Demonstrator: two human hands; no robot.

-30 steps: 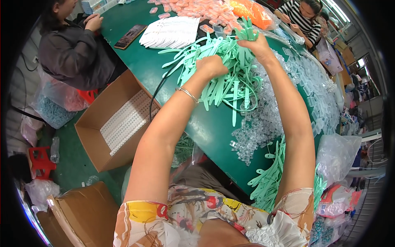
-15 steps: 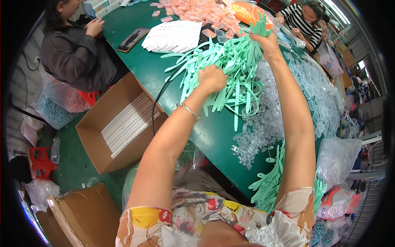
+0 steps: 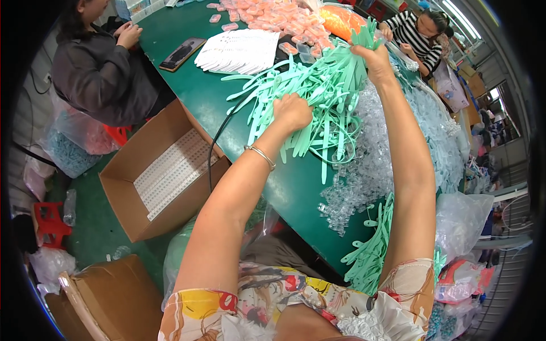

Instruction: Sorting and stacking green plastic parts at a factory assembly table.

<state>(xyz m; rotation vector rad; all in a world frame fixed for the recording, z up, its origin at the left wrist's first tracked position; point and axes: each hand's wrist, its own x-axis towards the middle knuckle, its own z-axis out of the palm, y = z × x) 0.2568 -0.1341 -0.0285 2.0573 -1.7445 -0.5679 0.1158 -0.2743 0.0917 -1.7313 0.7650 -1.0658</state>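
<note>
Left hand (image 3: 292,111): closing on the mint-green strips (image 3: 318,91).
Right hand (image 3: 375,57): gripping 1 lifted bunch.
Progress: most strips are lying unsorted (clear pieces (image 3: 364,176) untouched).

small assembly or packing workshop. a long green worktable (image 3: 199,96) is spread with bulk stock: a heap of mint-green plastic strips (image 3: 318,94) is gripped by the left hand (image 3: 293,111) and the right hand (image 3: 375,57); clear plastic parts (image 3: 364,182) are piled just right of the hands; pink pieces (image 3: 273,14) and a stack of white cards (image 3: 242,51) are laid beyond them. an open cardboard carton (image 3: 165,176) of white items is set on the floor left of the hands. two seated co-workers (image 3: 96,74) (image 3: 415,31) are seen at the same table.
</note>
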